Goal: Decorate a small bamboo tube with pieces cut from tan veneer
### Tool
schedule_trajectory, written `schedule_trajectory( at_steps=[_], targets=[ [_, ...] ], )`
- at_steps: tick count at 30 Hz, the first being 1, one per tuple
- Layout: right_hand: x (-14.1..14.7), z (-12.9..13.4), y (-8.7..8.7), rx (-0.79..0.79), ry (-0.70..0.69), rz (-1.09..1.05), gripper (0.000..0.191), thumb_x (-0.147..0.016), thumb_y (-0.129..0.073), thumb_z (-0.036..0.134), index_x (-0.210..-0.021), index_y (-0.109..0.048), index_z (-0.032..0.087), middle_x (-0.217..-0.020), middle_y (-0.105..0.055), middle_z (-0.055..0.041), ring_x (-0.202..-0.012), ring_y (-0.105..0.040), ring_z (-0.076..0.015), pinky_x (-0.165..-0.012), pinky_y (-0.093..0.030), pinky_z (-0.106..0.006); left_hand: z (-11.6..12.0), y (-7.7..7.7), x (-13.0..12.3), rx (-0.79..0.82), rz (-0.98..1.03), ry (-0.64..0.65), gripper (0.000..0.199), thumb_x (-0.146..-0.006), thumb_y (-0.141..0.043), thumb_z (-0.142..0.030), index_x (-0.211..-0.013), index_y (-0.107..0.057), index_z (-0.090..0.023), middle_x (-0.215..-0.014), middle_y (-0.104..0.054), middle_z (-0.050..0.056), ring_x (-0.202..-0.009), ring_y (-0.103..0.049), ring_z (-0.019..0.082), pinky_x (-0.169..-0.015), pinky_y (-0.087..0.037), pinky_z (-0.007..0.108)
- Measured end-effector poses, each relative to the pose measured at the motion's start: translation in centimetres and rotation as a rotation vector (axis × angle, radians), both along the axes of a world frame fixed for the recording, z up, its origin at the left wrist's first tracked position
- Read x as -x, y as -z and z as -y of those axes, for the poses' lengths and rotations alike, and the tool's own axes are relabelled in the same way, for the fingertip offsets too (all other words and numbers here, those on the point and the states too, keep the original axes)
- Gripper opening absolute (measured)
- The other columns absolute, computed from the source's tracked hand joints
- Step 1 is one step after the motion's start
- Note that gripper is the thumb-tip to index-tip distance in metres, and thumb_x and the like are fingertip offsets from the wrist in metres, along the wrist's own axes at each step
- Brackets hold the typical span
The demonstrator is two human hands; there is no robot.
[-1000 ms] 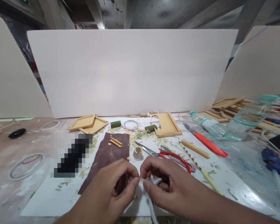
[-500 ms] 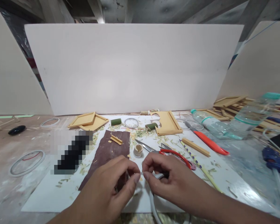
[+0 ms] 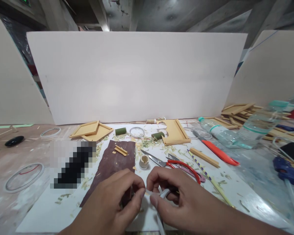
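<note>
My left hand [image 3: 117,195] pinches the thin pale end of a strip of white tape [image 3: 161,223] between thumb and forefinger. My right hand [image 3: 178,192] holds the same tape in curled fingers, with a pale loop of it hanging below toward the table's near edge. Both sets of fingertips almost meet, a short bit of tape between them. Just beyond them stands a small hollow bamboo ring [image 3: 144,162]. Red-handled scissors [image 3: 186,164] lie past my right hand. A brown sheet [image 3: 112,163] with small wood strips on it is beyond my left hand.
A white board [image 3: 137,78] stands upright behind. Wooden trays [image 3: 87,129], a notched wooden piece [image 3: 177,132], green bamboo pieces [image 3: 120,131] and tape rings [image 3: 24,178] lie around. To the right are an orange cutter [image 3: 220,152], plastic bottles [image 3: 218,130] and a blue glue gun [image 3: 287,169].
My head view has tilted up slightly, so the scene sits lower. Both hands keep their pinch; the right fingers have spread a little and the tape strip between them shows more.
</note>
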State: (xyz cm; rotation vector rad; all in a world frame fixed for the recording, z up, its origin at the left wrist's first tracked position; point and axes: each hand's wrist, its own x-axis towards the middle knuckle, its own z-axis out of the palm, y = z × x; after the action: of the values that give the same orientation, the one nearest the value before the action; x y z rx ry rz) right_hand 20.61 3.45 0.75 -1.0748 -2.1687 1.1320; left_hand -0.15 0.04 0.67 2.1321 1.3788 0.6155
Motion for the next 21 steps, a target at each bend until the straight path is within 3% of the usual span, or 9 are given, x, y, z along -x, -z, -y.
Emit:
schedule_trajectory(
  at_steps=[7, 15, 18, 21],
  targets=[
    [0.2, -0.3, 0.3, 0.006, 0.026, -0.037, 0.009, -0.087, -0.06, 0.015, -0.083, -0.065, 0.021, -0.074, -0.062, 0.005, -0.065, -0.053, -0.0097, -0.053, -0.039, -0.017, 0.2, -0.8, 0.1, 0.077, 0.054, -0.009, 0.024, -0.103, -0.048, -0.041, -0.099, -0.065, -0.026, -0.086, -0.067, -0.001, -0.074, -0.062, 0.015, -0.063, -0.043, 0.023],
    [0.1, -0.2, 0.5, -0.045, 0.002, 0.015, 0.008, -0.084, -0.062, 0.017, -0.084, -0.069, 0.022, -0.072, -0.064, 0.0047, -0.064, -0.054, -0.0113, -0.055, -0.037, -0.02, 0.1, 0.7, 0.2, -0.116, -0.078, 0.079, 0.013, -0.103, -0.048, -0.027, -0.102, -0.061, -0.025, -0.096, -0.068, 0.0, -0.087, -0.065, 0.017, -0.074, -0.046, 0.025],
    [0.1, -0.3, 0.5, 0.117, -0.011, -0.089, 0.006, -0.083, -0.063, 0.016, -0.084, -0.067, 0.02, -0.073, -0.061, 0.0043, -0.067, -0.05, -0.0111, -0.058, -0.037, -0.02, 0.1, 0.7, 0.4, -0.21, -0.097, 0.139, 0.01, -0.101, -0.049, -0.02, -0.1, -0.058, -0.025, -0.096, -0.069, 0.0, -0.088, -0.066, 0.017, -0.075, -0.047, 0.024],
    [0.1, -0.5, 0.2, 0.419, -0.016, -0.232, 0.007, -0.084, -0.065, 0.025, -0.082, -0.063, 0.019, -0.068, -0.051, 0.006, -0.058, -0.04, -0.0088, -0.051, -0.033, -0.018, 0.2, 0.6, 0.5, -0.34, -0.109, 0.194, 0.015, -0.099, -0.047, -0.012, -0.1, -0.056, -0.025, -0.094, -0.069, 0.0, -0.082, -0.064, 0.016, -0.073, -0.047, 0.023]
  ],
)
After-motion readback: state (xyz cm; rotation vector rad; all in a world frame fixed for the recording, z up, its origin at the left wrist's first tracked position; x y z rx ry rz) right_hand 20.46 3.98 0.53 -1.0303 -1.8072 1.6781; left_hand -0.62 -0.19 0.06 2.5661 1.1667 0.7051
